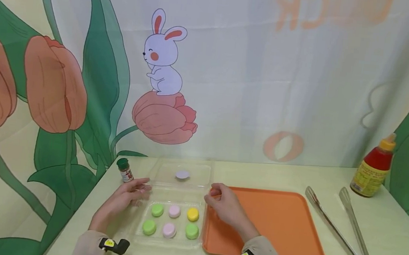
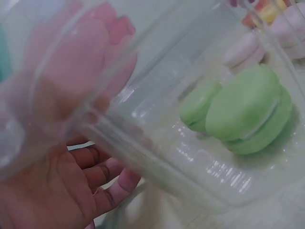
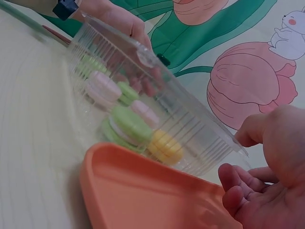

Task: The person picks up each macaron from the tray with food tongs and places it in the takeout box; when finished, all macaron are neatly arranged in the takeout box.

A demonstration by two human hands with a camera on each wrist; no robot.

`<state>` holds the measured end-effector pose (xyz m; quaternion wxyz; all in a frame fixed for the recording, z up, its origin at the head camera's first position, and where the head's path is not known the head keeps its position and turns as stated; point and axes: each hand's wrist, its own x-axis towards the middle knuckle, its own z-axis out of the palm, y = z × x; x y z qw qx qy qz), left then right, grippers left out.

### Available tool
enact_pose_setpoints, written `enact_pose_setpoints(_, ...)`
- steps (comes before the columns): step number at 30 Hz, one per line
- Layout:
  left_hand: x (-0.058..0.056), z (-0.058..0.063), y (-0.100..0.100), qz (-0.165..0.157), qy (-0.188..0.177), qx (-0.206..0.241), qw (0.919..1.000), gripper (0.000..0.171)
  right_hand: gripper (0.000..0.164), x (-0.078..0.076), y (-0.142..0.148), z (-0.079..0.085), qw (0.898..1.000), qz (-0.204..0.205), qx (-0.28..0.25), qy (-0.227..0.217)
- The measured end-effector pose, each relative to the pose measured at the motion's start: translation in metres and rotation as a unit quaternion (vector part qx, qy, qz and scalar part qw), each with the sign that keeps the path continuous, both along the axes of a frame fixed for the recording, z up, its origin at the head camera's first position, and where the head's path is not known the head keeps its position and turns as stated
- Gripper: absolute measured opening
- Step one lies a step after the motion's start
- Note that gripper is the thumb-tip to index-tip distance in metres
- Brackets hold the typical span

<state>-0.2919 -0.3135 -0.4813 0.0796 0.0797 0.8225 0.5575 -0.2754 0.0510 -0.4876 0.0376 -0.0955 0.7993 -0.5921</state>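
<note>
A clear plastic box (image 1: 156, 241) lies with its hinged lid (image 1: 199, 180) folded back; an oval pale label (image 1: 182, 175) shows on the lid. Inside the box sit two rows of macarons: green (image 1: 149, 227), pink (image 1: 169, 230) and one yellow (image 1: 193, 214). My left hand (image 1: 125, 196) is at the box's far left side, fingers loosely extended, partly seen through clear plastic in the left wrist view. At the right side, my right hand (image 1: 228, 205) has loosely bent fingers, with a gap between thumb and forefinger. One digit reaches the box's corner in the right wrist view.
An orange tray (image 1: 265, 227) stands right beside the box, under my right hand. Metal tongs (image 1: 349, 236) lie spread farther right. A red sauce bottle (image 1: 372, 168) is at the back right, and a small green-capped jar (image 1: 125, 170) stands behind my left hand. A printed curtain (image 1: 230, 85) hangs behind.
</note>
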Motion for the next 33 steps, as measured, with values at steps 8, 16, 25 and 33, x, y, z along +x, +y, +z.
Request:
enact_pose_setpoints(8,0.0013,0.0002,-0.0016,0.012,0.011,0.019,0.9997,0.059,0.056,0.0005,-0.0011,0.0011,1.0,0.013,-0.017,0.013)
enact_pose_setpoints(16,-0.0002,-0.0031,-0.0052,0.033,0.032,0.038,0.9982,0.061,0.049,0.0019,-0.0046,0.0003,0.996,0.028,-0.079,0.004)
enact_pose_setpoints(25,0.0004,-0.0035,-0.0058,0.039,0.055,0.031,0.9972,0.061,0.049,0.0043,-0.0049,0.0028,0.991,0.028,-0.133,-0.023)
enact_pose_setpoints(33,0.0038,0.0017,-0.0081,0.053,0.039,0.026,0.9975,0.047,0.042,0.0005,-0.0076,0.0023,0.986,0.041,-0.159,-0.029)
